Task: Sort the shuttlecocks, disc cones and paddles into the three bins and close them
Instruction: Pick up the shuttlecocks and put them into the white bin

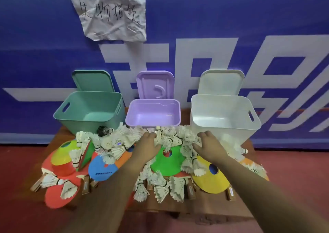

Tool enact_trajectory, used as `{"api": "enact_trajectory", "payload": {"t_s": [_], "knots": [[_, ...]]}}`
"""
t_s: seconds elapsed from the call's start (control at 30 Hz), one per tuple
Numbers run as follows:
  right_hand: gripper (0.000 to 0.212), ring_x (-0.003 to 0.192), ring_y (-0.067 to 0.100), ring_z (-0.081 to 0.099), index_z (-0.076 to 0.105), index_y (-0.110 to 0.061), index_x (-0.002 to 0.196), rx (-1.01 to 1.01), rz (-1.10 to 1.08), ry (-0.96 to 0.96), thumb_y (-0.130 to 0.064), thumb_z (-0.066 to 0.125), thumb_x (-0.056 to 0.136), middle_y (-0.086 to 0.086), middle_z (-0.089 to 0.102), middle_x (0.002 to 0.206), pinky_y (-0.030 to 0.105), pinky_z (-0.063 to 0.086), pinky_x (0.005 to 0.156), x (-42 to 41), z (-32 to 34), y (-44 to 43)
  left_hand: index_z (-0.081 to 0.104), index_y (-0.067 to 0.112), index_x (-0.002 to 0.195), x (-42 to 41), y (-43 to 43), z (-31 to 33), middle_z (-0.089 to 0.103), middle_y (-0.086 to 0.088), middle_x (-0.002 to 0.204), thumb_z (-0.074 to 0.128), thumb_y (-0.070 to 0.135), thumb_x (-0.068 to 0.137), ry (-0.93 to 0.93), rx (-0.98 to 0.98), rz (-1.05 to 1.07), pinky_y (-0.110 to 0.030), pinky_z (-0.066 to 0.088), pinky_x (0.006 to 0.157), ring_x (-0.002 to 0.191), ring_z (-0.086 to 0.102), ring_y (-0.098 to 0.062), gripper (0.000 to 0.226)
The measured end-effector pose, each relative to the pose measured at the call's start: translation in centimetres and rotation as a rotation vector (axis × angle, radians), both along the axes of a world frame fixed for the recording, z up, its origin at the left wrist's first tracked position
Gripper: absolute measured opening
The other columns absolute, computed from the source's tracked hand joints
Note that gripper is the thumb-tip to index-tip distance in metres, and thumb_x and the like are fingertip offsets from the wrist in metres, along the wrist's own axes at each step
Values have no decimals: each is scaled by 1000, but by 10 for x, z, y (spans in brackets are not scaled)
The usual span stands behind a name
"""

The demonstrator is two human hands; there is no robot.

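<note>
— Where are the hands working?

— Both are reaching into the heap of white shuttlecocks (114,143). The left hand (148,143) is lying knuckles-up with its fingertips sinking into the feathers, and I cannot tell whether it is gripping anything. The right hand (208,143) is curling its fingers around a clump of them.

— And the bins?

— Just beyond the left hand's fingertips the purple bin (153,125) is standing open, its lid leaning up behind it. The teal bin (71,118) is gaping to that hand's left, and the white bin (222,126) is gaping just beyond the right hand.

— Cones, paddles?

— A green disc cone (167,165) is lying between the two wrists. A yellow disc cone (210,181) is lying beside the right forearm. A blue disc cone (101,168) is sitting left of the left forearm, carrying small dark print too blurred to read. An orange paddle (58,195) is lying further left on the table (204,206).

— Any writing?

— A crumpled paper note (110,11) is hanging on the blue banner (267,28), well above the left hand, handwritten "失物招领". The banner is showing big white characters, cut off.
</note>
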State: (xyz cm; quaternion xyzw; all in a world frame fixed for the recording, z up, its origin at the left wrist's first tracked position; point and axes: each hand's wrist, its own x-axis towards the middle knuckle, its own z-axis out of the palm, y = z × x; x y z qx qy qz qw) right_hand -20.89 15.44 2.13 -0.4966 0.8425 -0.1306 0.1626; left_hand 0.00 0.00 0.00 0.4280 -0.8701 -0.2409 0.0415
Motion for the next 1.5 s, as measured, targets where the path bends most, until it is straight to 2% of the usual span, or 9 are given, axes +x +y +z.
{"api": "enact_trajectory", "payload": {"t_s": [0.3,0.47,0.63,0.83,1.0,1.1,1.23,1.37,1.5], "knots": [[41,109,31,51,53,-11,125,66,16,-1,-33,54,90,10,46,118,37,48,88,-8,-54,-57,34,9,143,-40,-49,-57,31,-15,140,53,27,92,-58,45,123,-42,44,99,121,47,-32,57],[24,99,33,51,60,-7,105,62,-61,128,-18,58,85,12,53,104,36,46,78,-4,-83,-85,56,5,126,-46,-72,-82,42,-13,128,53,17,92,-129,-60,8,-39,49,95,119,45,-27,37],[4,81,35,55,65,-2,77,4,-98,205,-1,61,75,13,60,80,33,38,65,-8,-95,-100,65,14,111,-42,-71,-75,42,-3,118,56,23,93,121,-103,-40,-38,55,78,108,46,-20,22],[11,92,23,53,67,-8,92,-168,-196,0,-12,59,86,5,62,89,33,43,73,-15,-56,-90,61,18,113,-47,-72,-53,35,-6,139,57,26,95,438,212,-86,-28,44,94,120,45,-15,20],[4,64,1,49,63,-14,89,-519,-365,-381,-15,61,92,-4,56,77,12,38,57,-17,17,-91,57,30,100,-63,-79,-32,53,14,89,62,30,91,427,443,-109,-14,41,65,68,54,4,11],[6,53,3,42,62,-15,85,-570,-361,-509,-16,63,91,-6,51,67,11,36,49,-23,31,-103,55,35,106,-76,-79,-24,56,7,110,69,26,86,493,580,-134,-25,53,78,87,64,-6,26],[4,57,2,47,65,-19,85,-382,-209,-451,-17,66,87,-13,56,66,16,38,57,-33,20,-106,35,44,134,-89,-72,-17,49,11,128,77,29,79,551,690,-111,-17,46,86,111,54,-5,71],[7,67,5,55,68,-22,93,-301,-64,-576,-23,68,87,-29,59,75,39,56,68,-41,8,-90,44,49,130,-93,-56,-19,56,9,125,78,43,76,433,683,-85,-37,48,98,111,58,-11,65],[17,75,3,50,66,-25,106,-495,-67,-530,-28,67,89,-14,55,100,13,42,72,-59,15,-65,48,36,125,-103,-26,-14,61,3,129,78,20,78,566,792,54,-36,50,98,108,63,-5,58]]}}
